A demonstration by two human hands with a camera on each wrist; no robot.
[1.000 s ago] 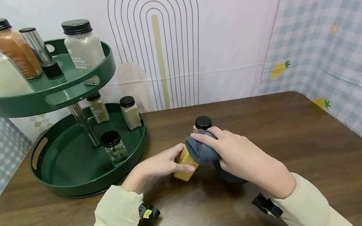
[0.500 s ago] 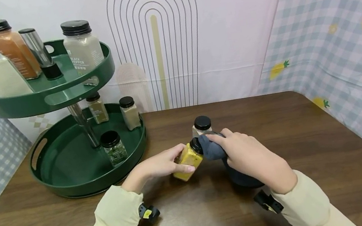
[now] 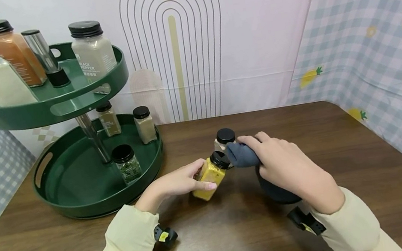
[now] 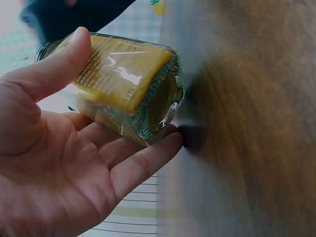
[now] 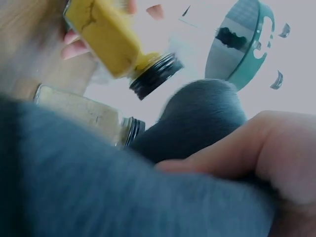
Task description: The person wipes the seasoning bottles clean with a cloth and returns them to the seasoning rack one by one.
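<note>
Tilted over the table, a glass spice jar (image 3: pixel 208 176) of yellow powder with a black lid is held in my left hand (image 3: pixel 178 185). In the left wrist view the thumb lies along one side of the jar (image 4: pixel 123 74) and the fingers curl under the other. My right hand (image 3: pixel 288 164) grips a bunched dark blue-grey cloth (image 3: pixel 242 154), part of which hangs below the palm. That cloth is just right of the yellow jar's lid. Behind both stands another black-lidded jar (image 3: pixel 224 136) with pale contents, partly hidden by the cloth.
At the left, a green two-tier rack (image 3: pixel 91 202) carries several jars. On its lower tray is a jar of green herbs (image 3: pixel 129 168); a black pepper jar (image 3: pixel 94 54) stands above. The brown tabletop (image 3: pixel 346 156) extends to the right, with a patterned curtain (image 3: pixel 380 72) behind.
My right hand has drawn the cloth away to the right, off the yellow jar, uncovering its black lid. The left hand and its jar stay almost in place.
</note>
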